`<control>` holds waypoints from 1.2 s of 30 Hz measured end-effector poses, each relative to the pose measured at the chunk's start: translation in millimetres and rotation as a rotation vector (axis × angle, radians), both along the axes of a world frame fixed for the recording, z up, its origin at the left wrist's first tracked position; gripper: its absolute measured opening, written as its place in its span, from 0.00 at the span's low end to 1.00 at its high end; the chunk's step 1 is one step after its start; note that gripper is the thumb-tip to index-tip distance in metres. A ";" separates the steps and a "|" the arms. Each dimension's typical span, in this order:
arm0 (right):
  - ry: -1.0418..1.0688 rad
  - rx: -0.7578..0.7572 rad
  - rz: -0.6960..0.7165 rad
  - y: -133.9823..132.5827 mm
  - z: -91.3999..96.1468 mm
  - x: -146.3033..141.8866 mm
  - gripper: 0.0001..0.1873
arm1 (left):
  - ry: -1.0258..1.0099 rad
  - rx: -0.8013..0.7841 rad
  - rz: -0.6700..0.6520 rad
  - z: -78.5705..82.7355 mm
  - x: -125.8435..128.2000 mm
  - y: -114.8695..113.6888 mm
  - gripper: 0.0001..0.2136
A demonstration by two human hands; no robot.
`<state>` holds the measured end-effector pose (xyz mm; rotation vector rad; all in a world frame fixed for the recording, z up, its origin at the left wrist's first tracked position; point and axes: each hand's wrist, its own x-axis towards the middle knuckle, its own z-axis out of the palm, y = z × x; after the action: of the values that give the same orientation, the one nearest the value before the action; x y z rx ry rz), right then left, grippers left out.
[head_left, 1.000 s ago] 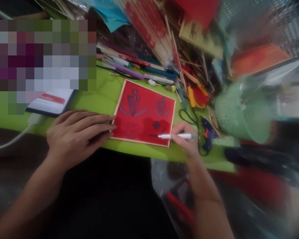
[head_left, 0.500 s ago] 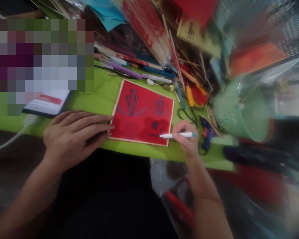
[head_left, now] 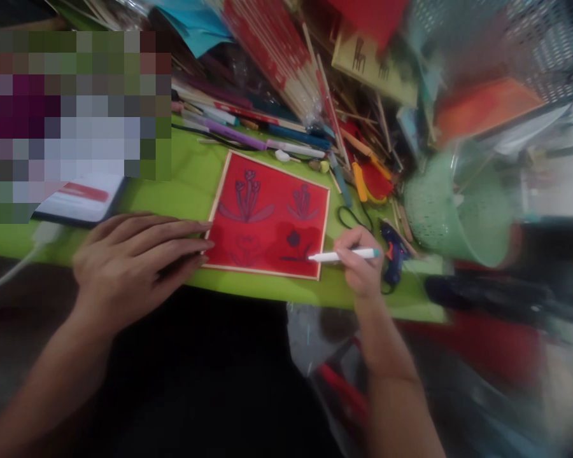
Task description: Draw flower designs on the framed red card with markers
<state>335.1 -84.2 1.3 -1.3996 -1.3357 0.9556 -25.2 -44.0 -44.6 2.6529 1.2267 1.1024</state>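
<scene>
A red square board with a pale wooden rim lies on the green table; dark flower outlines are drawn on it. My right hand pinches a white marker with a teal end, its tip touching the board's lower right part beside a dark line. My left hand lies flat with fingers stretched out, fingertips pressing the board's left edge.
Behind the board lies a heap of pens, sticks, coloured paper and a red folding fan. A blue glue gun and a mint green perforated basket sit to the right. A white card and a cable are at left.
The marker tip has slid a little to the right along the board's lower part, lengthening the dark line. My left hand stays on the board's edge.
</scene>
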 end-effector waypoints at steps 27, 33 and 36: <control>-0.012 0.112 -0.101 13.3 -3.7 2.1 0.14 | 0.037 -0.032 0.083 2.7 4.6 -0.6 0.11; -0.174 0.114 -0.125 15.4 -9.1 8.3 0.14 | 0.030 -0.031 0.111 3.0 6.3 -1.1 0.14; -0.283 0.121 -0.105 17.5 -13.4 11.3 0.16 | 0.011 -0.074 0.122 2.1 7.4 -2.2 0.13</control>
<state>346.3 -66.8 -12.1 -1.5355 -1.4845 0.6127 -17.7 -46.2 -42.6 2.5637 1.4194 1.0371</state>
